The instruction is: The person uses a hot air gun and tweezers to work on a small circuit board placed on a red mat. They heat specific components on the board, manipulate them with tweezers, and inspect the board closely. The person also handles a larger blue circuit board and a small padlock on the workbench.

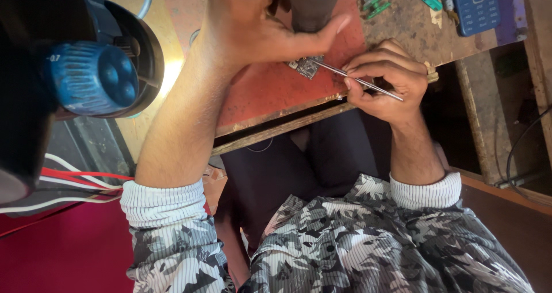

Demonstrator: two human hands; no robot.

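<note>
Head view: a small circuit board [306, 67] lies on a red mat [270, 89] at the near edge of the workbench [414, 34].
Left hand [253, 23]: wrapped around a dark handheld tool [310, 6], thumb stretched right above the board.
Right hand [382, 83]: fingers pinched on thin metal tweezers [359, 80].
Tweezers axis: long, tips pointing far-left onto the board (handle end near-right).
Doing it well: probably brace both wrists, keep the tips steady.

blue keypad phone [475, 6] | top right on bench | small dark rectangular screen, partly cropped
</note>
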